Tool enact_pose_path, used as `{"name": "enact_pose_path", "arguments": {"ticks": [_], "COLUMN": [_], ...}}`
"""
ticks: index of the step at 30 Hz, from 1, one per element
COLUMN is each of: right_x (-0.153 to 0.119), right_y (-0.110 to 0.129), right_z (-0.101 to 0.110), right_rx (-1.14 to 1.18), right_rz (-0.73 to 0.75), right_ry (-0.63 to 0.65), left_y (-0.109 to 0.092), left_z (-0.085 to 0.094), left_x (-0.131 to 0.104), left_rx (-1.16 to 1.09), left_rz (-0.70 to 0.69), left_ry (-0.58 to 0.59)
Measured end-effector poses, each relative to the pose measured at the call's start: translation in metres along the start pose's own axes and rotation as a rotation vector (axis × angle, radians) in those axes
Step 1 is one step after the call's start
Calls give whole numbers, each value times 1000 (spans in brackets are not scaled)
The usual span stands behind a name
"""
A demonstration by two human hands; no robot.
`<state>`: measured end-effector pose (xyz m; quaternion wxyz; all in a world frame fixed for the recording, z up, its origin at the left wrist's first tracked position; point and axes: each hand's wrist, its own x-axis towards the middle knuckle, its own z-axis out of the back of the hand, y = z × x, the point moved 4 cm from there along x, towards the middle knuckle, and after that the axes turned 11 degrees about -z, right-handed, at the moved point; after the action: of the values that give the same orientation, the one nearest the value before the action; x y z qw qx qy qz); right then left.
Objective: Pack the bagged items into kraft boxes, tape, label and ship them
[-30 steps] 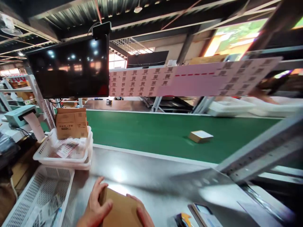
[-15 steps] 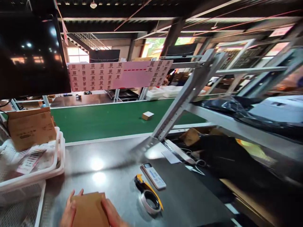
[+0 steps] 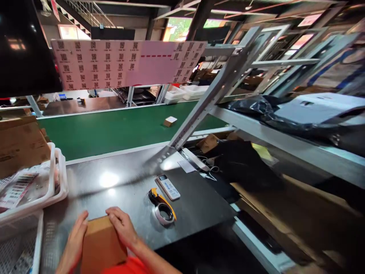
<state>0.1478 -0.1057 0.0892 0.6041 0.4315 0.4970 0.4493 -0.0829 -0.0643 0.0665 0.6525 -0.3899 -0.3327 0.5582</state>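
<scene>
A brown cardboard box (image 3: 102, 245) is held between my two hands at the near edge of the metal table (image 3: 134, 167). My left hand (image 3: 73, 243) presses along its left side, thumb near the top corner. On the right, my right hand (image 3: 122, 227) wraps over the far corner with its fingers bent. The box's underside is hidden. Right of my hands lies a yellow and black tape dispenser (image 3: 162, 207) with a roll of tape. Just beyond it rests a white handheld device (image 3: 168, 187) with a small dark screen.
White plastic baskets (image 3: 61, 179) with bagged goods stand left. A green conveyor belt (image 3: 108, 131) runs behind the table, carrying a small box (image 3: 170, 121). A slanted metal post (image 3: 211, 95) rises at right, near flat cardboard (image 3: 265, 213). A code sheet (image 3: 156, 66) hangs ahead.
My view has tilted down and turned right, so the table items appear higher and farther left. The box and both hands show more fully, with my right hand now over the far corner.
</scene>
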Motion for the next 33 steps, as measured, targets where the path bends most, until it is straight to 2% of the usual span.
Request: {"name": "enact_pose_path", "arguments": {"ticks": [3, 5, 8, 9, 10, 11, 12, 13, 14, 15, 17, 19, 21, 24, 26, 30, 31, 33], "right_x": [7, 5, -8, -12, -13, -13, -11, -10, -10, -9, -4, 0, 0, -6, -9, -10, -8, -3], "right_y": [-21, -49, -84, -90, -94, -97, -99, -102, -105, -107, -111, -116, -117, -107, -92, -55, -50, -44], "right_z": [-4, -10, -2, 10, 30, 56, 88, 123, 156, 183, 218, 229, 219, 175, 132, 48, 33, 16], "right_rx": [-223, -369, -460, -474, -503, -548, -605, -672, -726, -749, -764, -773, -790, -782, -718, -628, -644, -681], "right_rz": [247, 302, 284, 271, 225, 128, -8, -203, -406, -517, -661, -736, -765, -673, -433, 256, 397, 619], "right_ry": [-62, 1, 160, 170, 115, 2, -174, -387, -536, -608, -589, -506, -435, -310, -178, 161, 213, 239], "left_y": [4, 26, 73, 85, 94, 99, 101, 100, 97, 93, 83, 76, 71, 67, 65, 70, 72, 75], "left_z": [-12, -24, -39, -41, -41, -41, -41, -40, -40, -40, -40, -41, -43, -46, -48, -52, -52, -52], "left_x": [16, 14, -5, -12, -18, -22, -24, -25, -24, -21, -16, -14, -16, -23, -28, -32, -32, -32], "left_rx": [20, 90, 200, 223, 238, 247, 250, 250, 247, 242, 226, 203, 180, 161, 161, 172, 168, 146], "left_rz": [-265, -368, -385, -378, -370, -358, -348, -340, -338, -339, -347, -348, -342, -340, -340, -370, -392, -434], "left_ry": [79, 144, 241, 257, 265, 272, 283, 299, 320, 341, 386, 422, 434, 400, 369, 362, 364, 350]}}
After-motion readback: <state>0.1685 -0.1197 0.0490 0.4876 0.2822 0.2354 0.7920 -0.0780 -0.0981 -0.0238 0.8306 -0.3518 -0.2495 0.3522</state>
